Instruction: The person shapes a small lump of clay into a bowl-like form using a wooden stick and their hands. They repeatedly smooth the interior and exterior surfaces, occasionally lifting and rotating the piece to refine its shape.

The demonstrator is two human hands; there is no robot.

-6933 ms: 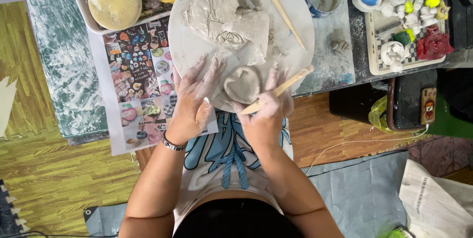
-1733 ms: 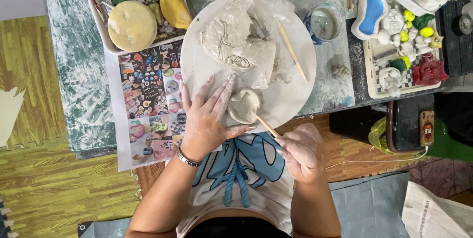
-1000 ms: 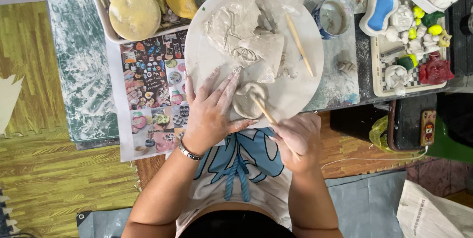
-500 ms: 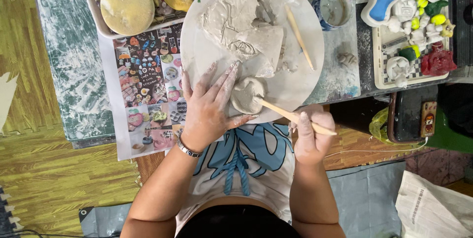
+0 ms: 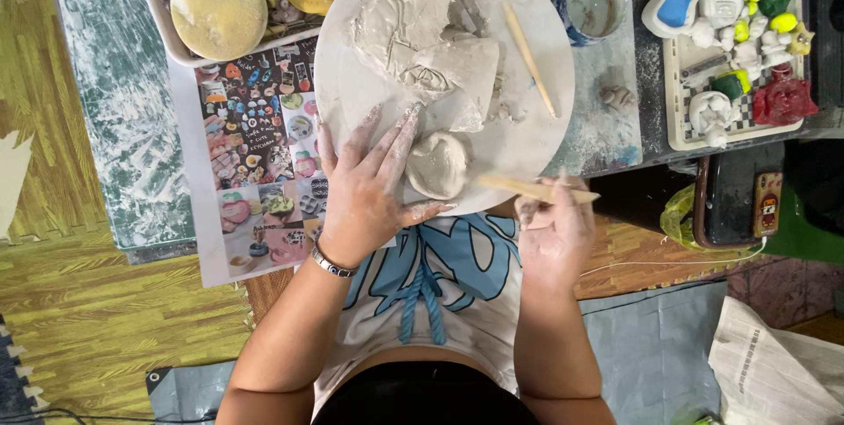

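Clay-smeared desk (image 5: 132,126): left hand (image 5: 365,192) lies open against a clay piece (image 5: 437,164) at the board's (image 5: 545,139) near edge; right hand (image 5: 554,232) grips a stick (image 5: 536,188).

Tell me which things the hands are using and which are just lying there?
In use:
left hand steadying the small clay piece
right hand holding a wooden stick
round white board

Lying about:
second stick
cup
yellow sponge
picture sheet
painted figures
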